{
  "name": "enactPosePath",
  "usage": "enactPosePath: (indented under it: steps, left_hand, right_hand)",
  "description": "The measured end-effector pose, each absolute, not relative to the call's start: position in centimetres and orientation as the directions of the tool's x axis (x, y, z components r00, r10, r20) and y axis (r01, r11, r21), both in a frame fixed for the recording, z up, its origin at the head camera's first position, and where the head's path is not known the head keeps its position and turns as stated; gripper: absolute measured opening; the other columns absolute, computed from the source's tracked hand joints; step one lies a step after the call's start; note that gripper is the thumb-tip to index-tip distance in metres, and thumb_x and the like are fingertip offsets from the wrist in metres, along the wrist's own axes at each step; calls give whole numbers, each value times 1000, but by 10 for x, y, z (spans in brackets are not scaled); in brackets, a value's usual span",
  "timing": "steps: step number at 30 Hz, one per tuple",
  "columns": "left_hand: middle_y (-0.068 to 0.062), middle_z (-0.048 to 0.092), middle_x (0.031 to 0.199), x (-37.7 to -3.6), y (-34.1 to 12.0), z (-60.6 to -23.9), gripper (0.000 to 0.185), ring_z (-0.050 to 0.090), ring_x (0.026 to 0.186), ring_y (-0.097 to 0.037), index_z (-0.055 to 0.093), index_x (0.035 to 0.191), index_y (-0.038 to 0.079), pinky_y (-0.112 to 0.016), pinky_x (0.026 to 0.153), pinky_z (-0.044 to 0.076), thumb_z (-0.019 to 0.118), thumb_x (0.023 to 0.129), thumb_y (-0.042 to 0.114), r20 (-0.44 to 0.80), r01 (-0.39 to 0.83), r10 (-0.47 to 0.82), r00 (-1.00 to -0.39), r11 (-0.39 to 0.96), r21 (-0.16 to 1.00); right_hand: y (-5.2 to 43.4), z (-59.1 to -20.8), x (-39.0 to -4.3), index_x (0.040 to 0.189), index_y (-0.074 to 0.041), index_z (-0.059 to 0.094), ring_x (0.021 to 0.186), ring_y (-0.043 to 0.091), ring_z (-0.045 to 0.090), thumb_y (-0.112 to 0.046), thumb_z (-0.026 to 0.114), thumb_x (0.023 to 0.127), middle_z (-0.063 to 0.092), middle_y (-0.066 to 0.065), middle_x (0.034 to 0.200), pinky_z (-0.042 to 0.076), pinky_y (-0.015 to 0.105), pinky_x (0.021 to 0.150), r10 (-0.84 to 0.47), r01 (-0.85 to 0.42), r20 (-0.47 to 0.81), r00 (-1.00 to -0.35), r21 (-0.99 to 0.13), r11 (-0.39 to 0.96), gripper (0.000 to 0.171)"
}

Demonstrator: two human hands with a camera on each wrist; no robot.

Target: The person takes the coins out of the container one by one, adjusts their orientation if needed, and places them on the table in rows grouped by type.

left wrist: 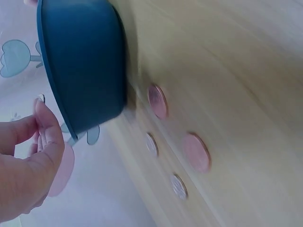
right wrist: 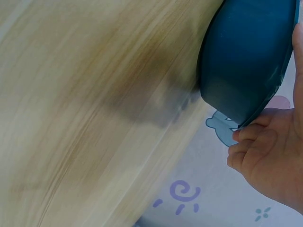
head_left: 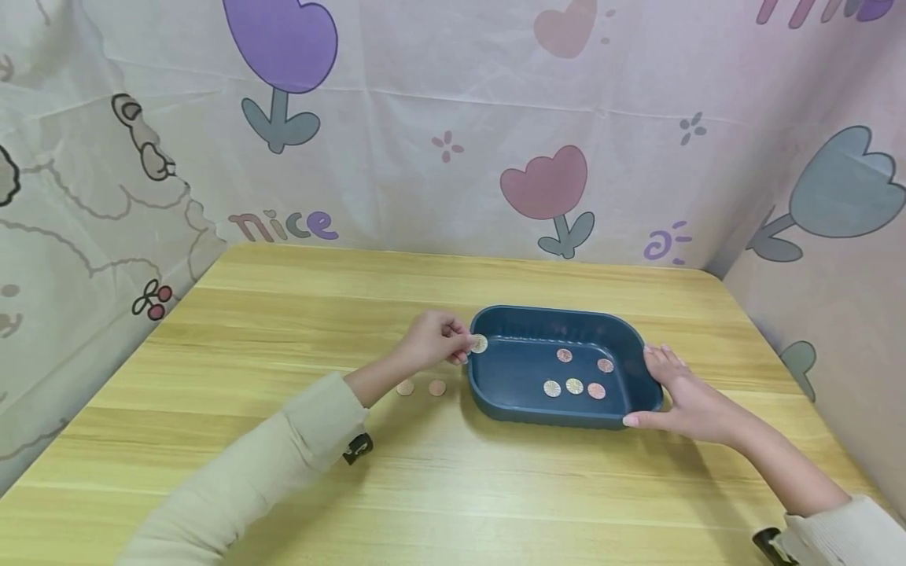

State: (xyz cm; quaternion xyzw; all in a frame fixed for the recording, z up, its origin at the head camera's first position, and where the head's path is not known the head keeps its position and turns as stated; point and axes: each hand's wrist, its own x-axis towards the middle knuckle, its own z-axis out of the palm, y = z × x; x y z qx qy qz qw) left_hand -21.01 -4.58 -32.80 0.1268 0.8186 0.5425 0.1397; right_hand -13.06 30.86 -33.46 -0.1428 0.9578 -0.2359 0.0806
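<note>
Between thumb and fingertips, my left hand [head_left: 437, 339] pinches a pale gold coin [head_left: 479, 343] at the left rim of a dark blue rectangular tub [head_left: 559, 419]. The coin's edge also shows above the fingertips in the left wrist view [left wrist: 41, 98]. Several copper, gold and silver coins [head_left: 574, 386] lie flat inside, mostly toward the right half. My right hand [head_left: 690, 401] grips the tub's right end, thumb over the front corner and fingers along the end wall. In the right wrist view, bent fingers [right wrist: 251, 135] touch the tub's rim.
Several coins [left wrist: 196, 152] lie on the wooden table [head_left: 453, 487] left of the tub; my left forearm hides some in the head view, where a copper coin [head_left: 437, 387] shows. A printed cloth [head_left: 418, 181] hangs behind the table and along its sides.
</note>
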Motion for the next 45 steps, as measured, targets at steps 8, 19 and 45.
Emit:
enactPosePath:
  steps: [8, 19, 45]
  left_hand:
    - [-11, 64, 68, -209, -68, -332, 14, 59, 54, -6, 59, 88, -10, -38, 68, 58, 62, 87, 4, -90, 39, 301, -949, 397, 917]
    - [-15, 64, 74, -208, -107, -339, 16, 64, 62, -14, 59, 92, -11, -36, 68, 58, 58, 90, 5, -80, 65, 276, -958, 481, 874]
    - [-6, 62, 64, -229, -161, -368, 19, 54, 50, -6, 62, 79, -9, -19, 52, 53, 54, 91, 2, -223, -56, 147, -964, 707, 705]
  right_hand:
    - [311, -335, -130, 141, 14, 13, 137, 52, 0, -43, 75, 73, 11, 36, 148, 11, 71, 103, -309, -231, -91, -947, -479, 847, 109]
    - [312, -336, -129, 141, 14, 13, 137, 52, 0, -43, 75, 73, 11, 36, 147, 11, 70, 103, -307, -229, -93, -947, -475, 850, 109]
    - [311, -333, -132, 142, 14, 12, 137, 51, -1, -45, 75, 72, 9, 35, 148, 12, 71, 103, -308, -225, -104, -946, -473, 852, 111]
